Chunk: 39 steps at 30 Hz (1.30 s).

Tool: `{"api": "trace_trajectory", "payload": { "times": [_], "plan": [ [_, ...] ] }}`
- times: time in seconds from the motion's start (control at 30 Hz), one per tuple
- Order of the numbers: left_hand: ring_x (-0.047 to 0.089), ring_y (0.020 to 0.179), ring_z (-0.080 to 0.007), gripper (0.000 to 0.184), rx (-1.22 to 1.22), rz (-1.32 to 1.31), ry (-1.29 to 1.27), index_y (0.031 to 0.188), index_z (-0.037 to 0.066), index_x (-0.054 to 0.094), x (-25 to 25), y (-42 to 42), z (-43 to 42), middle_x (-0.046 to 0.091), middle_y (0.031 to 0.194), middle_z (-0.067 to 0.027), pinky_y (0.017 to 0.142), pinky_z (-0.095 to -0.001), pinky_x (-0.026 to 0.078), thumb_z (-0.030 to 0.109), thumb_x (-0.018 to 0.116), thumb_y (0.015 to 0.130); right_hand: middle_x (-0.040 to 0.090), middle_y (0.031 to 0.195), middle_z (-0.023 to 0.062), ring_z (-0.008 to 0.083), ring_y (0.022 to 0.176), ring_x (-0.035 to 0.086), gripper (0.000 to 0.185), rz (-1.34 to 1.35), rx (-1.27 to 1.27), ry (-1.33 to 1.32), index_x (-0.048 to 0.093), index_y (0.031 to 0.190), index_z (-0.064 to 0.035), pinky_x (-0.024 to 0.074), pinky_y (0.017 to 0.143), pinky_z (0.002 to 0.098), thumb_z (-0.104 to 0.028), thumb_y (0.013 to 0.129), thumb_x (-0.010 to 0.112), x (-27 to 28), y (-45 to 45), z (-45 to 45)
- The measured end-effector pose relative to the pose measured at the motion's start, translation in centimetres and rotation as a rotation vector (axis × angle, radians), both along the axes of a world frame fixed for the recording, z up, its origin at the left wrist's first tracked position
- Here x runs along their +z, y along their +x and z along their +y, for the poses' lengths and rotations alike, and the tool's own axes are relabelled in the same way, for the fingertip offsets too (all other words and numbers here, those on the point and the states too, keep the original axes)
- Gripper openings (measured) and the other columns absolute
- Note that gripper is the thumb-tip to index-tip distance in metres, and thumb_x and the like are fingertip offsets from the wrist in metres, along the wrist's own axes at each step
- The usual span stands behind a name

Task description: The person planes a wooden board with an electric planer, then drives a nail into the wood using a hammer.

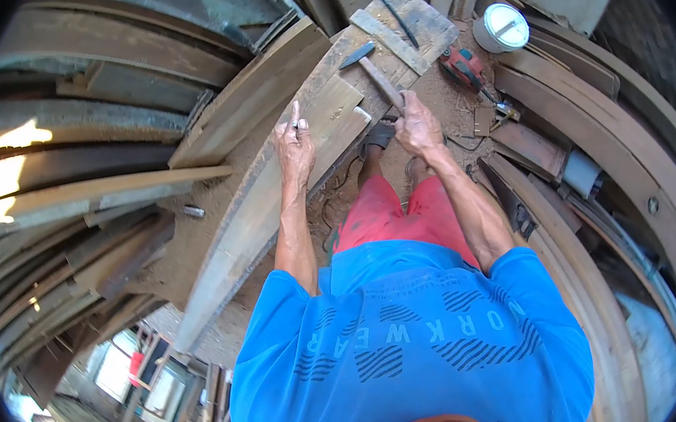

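Note:
My right hand [417, 124] is wrapped round the wooden handle of a hammer [378, 81], whose dark head lies over the workbench plank. My left hand [295, 142] is over the long board [249, 219], its index finger stretched forward and the thumb and other fingers bent. Something small and dark shows at those fingers, too small to name. Between my hands lies a pale board [333, 118] with a notched end. A narrow wood strip [388, 41] crosses the bench top beyond the hammer head, with a thin dark rod [398, 20] beside it.
Right of the bench, a red power tool [464, 67] rests on the sawdust-covered ground near a white bucket [501, 28]. Curved planks [605, 112] line the right side, and stacked boards [100, 104] fill the left. A small metallic cylinder [193, 212] lies on the ground at left.

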<state>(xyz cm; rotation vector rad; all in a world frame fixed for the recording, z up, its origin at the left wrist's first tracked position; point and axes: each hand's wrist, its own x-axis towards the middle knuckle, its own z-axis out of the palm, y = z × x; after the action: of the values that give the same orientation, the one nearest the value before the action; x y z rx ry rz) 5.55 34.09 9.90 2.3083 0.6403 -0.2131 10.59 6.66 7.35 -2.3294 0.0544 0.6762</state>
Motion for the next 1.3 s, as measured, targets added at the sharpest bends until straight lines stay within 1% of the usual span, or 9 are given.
{"api": "trace_trajectory", "payload": {
  "times": [0.07,0.1,0.23,0.33,0.53,0.77,1.0,1.1,1.3],
  "plan": [
    [0.072,0.094,-0.0267,0.039,0.093,0.014,-0.137,0.141,0.012,0.066,-0.1,-0.5,-0.1,0.072,0.101,-0.0151,0.089,-0.039,0.054,0.029,0.057,0.107,0.067,0.11,0.0285,0.0426,0.106,0.068,0.046,0.163,0.003,0.11,0.053,0.134,-0.0016,0.0513,0.092,0.0502,-0.017,0.093,0.064,3.5,1.9,-1.4],
    [0.073,0.09,-0.0253,0.04,0.124,-0.003,-0.179,0.14,0.011,0.066,-0.2,-0.8,-0.5,0.073,0.097,-0.0145,0.086,-0.0392,0.055,0.03,0.057,0.107,0.066,0.085,0.0219,0.0408,0.088,0.069,0.034,-0.046,-0.01,0.3,0.058,0.122,-0.0013,0.0522,0.084,0.0521,-0.021,0.094,0.061,3.9,1.5,-2.3],
    [0.073,0.079,-0.0166,0.028,0.241,-0.14,-0.232,0.123,0.005,0.073,-0.3,-0.9,-2.9,0.075,0.086,-0.0105,0.079,-0.0335,0.057,0.022,0.065,0.102,0.059,0.082,0.0144,0.0273,0.076,0.059,0.037,0.099,0.167,0.434,0.056,0.127,-0.0009,0.0506,0.075,0.0399,-0.021,0.097,0.064,7.6,2.1,-5.9],
    [0.073,0.078,-0.0135,0.019,0.296,-0.171,-0.243,0.112,0.002,0.074,-1.7,-1.2,-3.9,0.076,0.083,-0.0076,0.078,-0.0295,0.058,0.014,0.071,0.097,0.061,0.085,0.0154,0.0276,0.077,0.062,0.036,-0.113,0.187,0.443,0.055,0.13,0.0001,0.0512,0.076,0.0408,-0.016,0.099,0.062,9.9,2.5,-6.7],
    [0.073,0.074,-0.0138,0.014,0.362,-0.274,-0.213,0.104,0.002,0.073,-2.3,-0.2,-4.8,0.076,0.082,-0.0076,0.074,-0.0302,0.058,0.015,0.071,0.098,0.069,0.118,0.0266,0.0316,0.101,0.071,0.056,-0.178,0.201,0.515,0.042,0.157,-0.0035,0.0521,0.095,0.0417,-0.008,0.103,0.056,13.0,3.8,-5.7],
    [0.072,0.075,-0.0126,0.015,0.236,-0.325,-0.151,0.101,0.0,0.073,-2.9,0.4,-4.9,0.075,0.082,-0.0065,0.071,-0.0284,0.058,0.015,0.07,0.099,0.062,0.139,0.029,0.0346,0.132,0.062,0.06,-0.281,0.371,0.648,0.039,0.159,-0.0025,0.0455,0.11,0.0403,0.0,0.102,0.055,15.7,5.8,-2.3],
    [0.073,0.072,-0.0216,0.014,0.057,-0.43,-0.001,0.1,0.004,0.073,-3.4,0.5,-4.5,0.073,0.079,-0.0104,0.069,-0.0347,0.056,0.018,0.072,0.097,0.065,0.135,0.0267,0.0411,0.119,0.068,0.061,-0.403,0.527,0.592,0.043,0.158,-0.0052,0.0534,0.1,0.0451,0.0,0.099,0.058,15.7,7.0,0.3],
    [0.073,0.072,-0.0234,0.014,0.087,-0.43,-0.046,0.099,0.004,0.073,-3.2,0.5,-4.6,0.073,0.079,-0.0111,0.069,-0.036,0.055,0.018,0.073,0.097,0.07,0.121,0.0244,0.0425,0.105,0.071,0.061,-0.465,0.616,0.514,0.044,0.158,-0.0124,0.0573,0.088,0.0485,-0.005,0.1,0.06,14.3,6.7,1.1],
    [0.072,0.082,-0.0367,0.009,0.105,-0.368,-0.103,0.096,0.003,0.071,-2.3,0.5,-4.8,0.073,0.088,-0.0173,0.073,-0.0434,0.055,0.01,0.072,0.093,0.071,0.113,0.024,0.0408,0.095,0.071,0.062,-0.076,0.856,-0.05,0.045,0.159,-0.0198,0.0557,0.083,0.0489,-0.008,0.1,0.061,15.0,7.3,2.8]
  ]
}}
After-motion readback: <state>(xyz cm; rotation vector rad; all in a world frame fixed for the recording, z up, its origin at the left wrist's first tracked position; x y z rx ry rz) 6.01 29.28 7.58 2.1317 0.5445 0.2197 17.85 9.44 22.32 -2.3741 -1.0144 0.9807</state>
